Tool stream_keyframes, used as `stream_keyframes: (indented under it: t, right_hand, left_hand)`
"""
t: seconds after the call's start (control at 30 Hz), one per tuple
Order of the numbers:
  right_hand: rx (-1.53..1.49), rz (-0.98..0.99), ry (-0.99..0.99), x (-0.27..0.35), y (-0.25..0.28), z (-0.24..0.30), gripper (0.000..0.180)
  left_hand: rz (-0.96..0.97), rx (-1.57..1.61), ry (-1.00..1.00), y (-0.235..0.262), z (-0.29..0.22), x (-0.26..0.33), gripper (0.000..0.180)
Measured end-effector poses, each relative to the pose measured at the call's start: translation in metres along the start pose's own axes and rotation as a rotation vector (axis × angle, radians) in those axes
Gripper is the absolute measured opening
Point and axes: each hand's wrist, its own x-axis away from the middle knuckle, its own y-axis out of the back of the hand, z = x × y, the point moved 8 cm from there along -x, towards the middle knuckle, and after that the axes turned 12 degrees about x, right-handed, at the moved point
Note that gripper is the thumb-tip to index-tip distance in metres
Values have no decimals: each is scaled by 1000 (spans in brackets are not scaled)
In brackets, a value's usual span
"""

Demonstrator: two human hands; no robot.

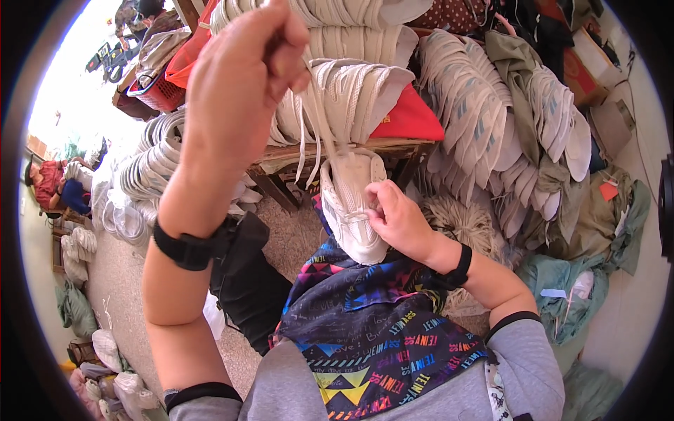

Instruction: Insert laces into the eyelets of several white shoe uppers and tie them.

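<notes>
A white lace-up shoe [362, 247] rests on my lap, its toe toward me. My left hand [246, 84] is raised high above it, fingers closed on a white shoelace [320, 116]. The lace runs down from those fingers to the shoe's opening, and its loose ends hang beside the strand. At the right side of the shoe, my right hand [401, 219] is closed with bent fingers by the lacing. A bit of lace appears to be pinched there, but the fingertips partly hide it.
A wooden bench [281, 165] ahead carries rows of stacked white shoe uppers [344, 98] and a red cloth [411, 116]. More uppers [467, 105] hang at right, above a bundle of laces [460, 221]. A seated person [60, 184] is far left.
</notes>
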Motion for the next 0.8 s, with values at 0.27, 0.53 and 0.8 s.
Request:
stream_keyframes:
  t: [0.27, 0.53, 0.8]
  right_hand:
    - [-159, 75, -103, 5, 1, -7, 20]
    - [-85, -60, 128, -17, 4, 32, 41]
    - [-1020, 249, -146, -75, 49, 24, 34]
  left_hand:
    - [-21, -193, 79, -12, 7, 24, 35]
    - [-50, -3, 23, 5, 14, 26, 39]
    - [-273, 220, 88, 91, 29, 67, 29]
